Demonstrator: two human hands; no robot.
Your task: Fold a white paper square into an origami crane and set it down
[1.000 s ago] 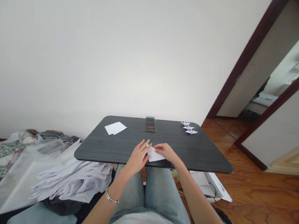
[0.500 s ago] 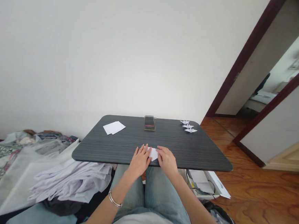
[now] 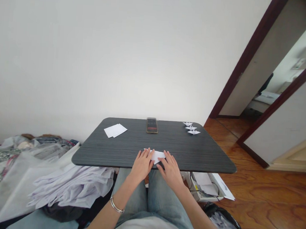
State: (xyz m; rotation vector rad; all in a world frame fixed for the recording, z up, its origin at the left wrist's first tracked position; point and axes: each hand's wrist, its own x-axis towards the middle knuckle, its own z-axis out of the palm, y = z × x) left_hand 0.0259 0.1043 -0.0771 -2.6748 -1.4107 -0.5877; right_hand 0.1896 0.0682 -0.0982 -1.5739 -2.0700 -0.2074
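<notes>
A small piece of folded white paper [image 3: 157, 156] lies at the front edge of the dark table, between my two hands. My left hand [image 3: 143, 163] rests over its left part, fingers stretched out and pointing away from me. On the other side my right hand [image 3: 170, 168] lies with its fingers spread, fingertips on the paper's right part. Parts of the paper are covered by my fingers. Three folded paper cranes [image 3: 191, 128] stand in a row at the table's back right. White paper sheets [image 3: 115, 130] overlap at the back left.
The dark table [image 3: 97, 152] stands against a white wall. A phone-like object [image 3: 152, 125], blurred out, sits at the back middle. Piled cloth [image 3: 73, 186] lies to the left; a white box [image 3: 207, 187] and a black bag [image 3: 226, 222] are at the lower right.
My right hand's fingers have spread out and moved slightly right, so more of the folded paper shows. My left hand stays about where it was. The view has shifted a little.
</notes>
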